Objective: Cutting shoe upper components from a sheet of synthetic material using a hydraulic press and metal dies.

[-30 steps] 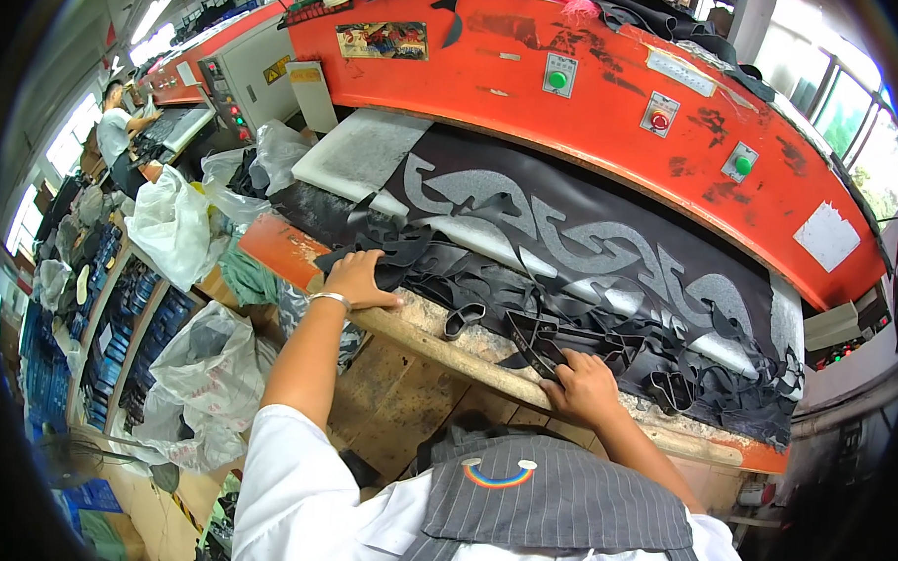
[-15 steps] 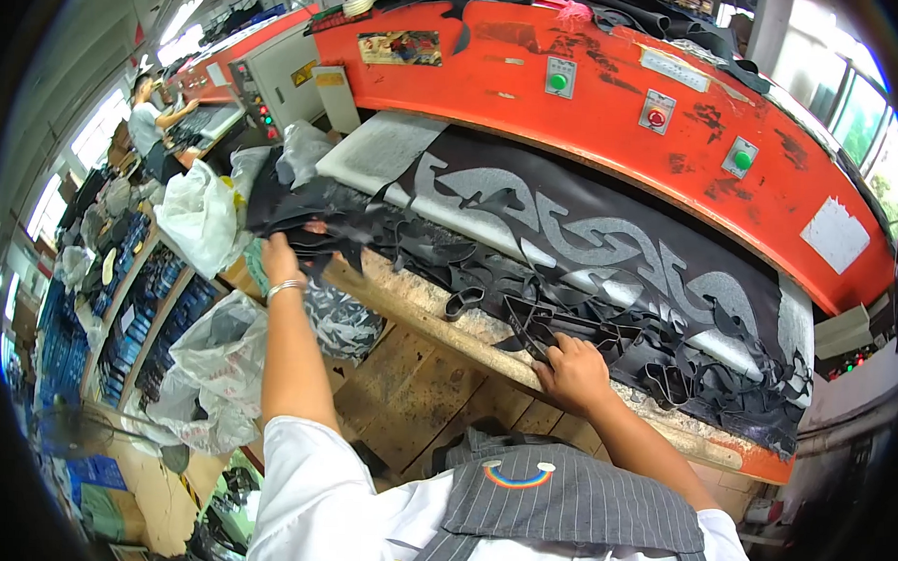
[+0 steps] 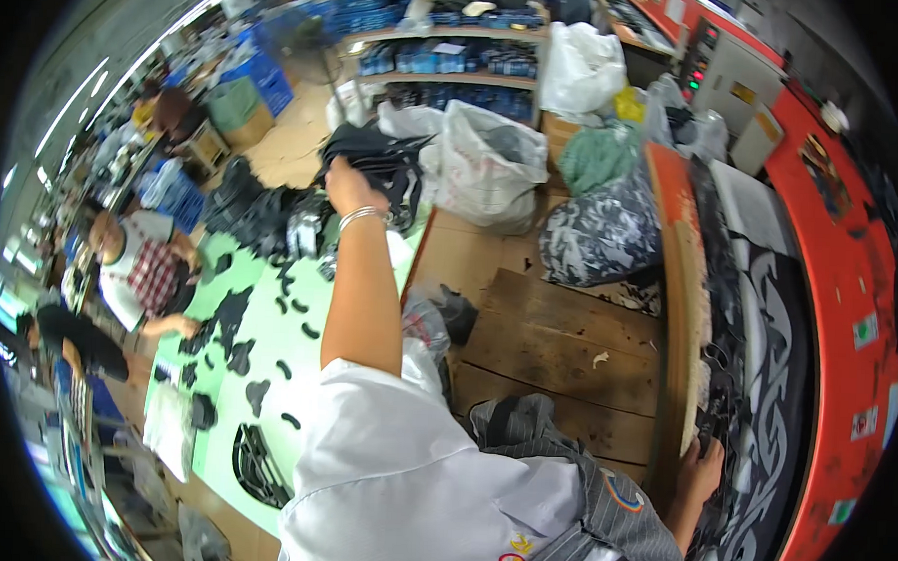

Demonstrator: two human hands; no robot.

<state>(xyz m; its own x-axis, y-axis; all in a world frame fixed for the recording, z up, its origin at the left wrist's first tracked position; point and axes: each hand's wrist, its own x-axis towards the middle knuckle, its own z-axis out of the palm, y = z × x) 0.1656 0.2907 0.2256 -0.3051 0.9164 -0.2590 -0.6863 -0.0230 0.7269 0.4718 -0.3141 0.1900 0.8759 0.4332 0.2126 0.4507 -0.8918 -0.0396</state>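
Observation:
My left hand point(image 3: 353, 190), with a bangle at the wrist, is closed on a stack of black sheet material point(image 3: 379, 149) cut with slots. The stack hangs beside a white plastic sack, at the far end of a pale green table point(image 3: 268, 368). On that table lie scattered black cut pieces point(image 3: 257, 396) and a dark heap point(image 3: 249, 209). My right hand point(image 3: 697, 472) is at the wooden edge point(image 3: 680, 308) of the red press, fingers curled by dark scraps point(image 3: 717, 389); what they grip cannot be made out. Black sheet with wavy cut-outs point(image 3: 767, 371) lies on the press bed.
A person in a checked apron point(image 3: 153, 270) reaches onto the green table from the left. White sacks point(image 3: 492, 168) and a camouflage-patterned bag point(image 3: 604, 232) stand on the floor beyond the wooden boards point(image 3: 566, 334). Shelves of blue items point(image 3: 447, 58) are behind.
My view has swung left, away from the press. My left hand has carried the black stack from the press bed toward the green table. My right hand remains at the press edge.

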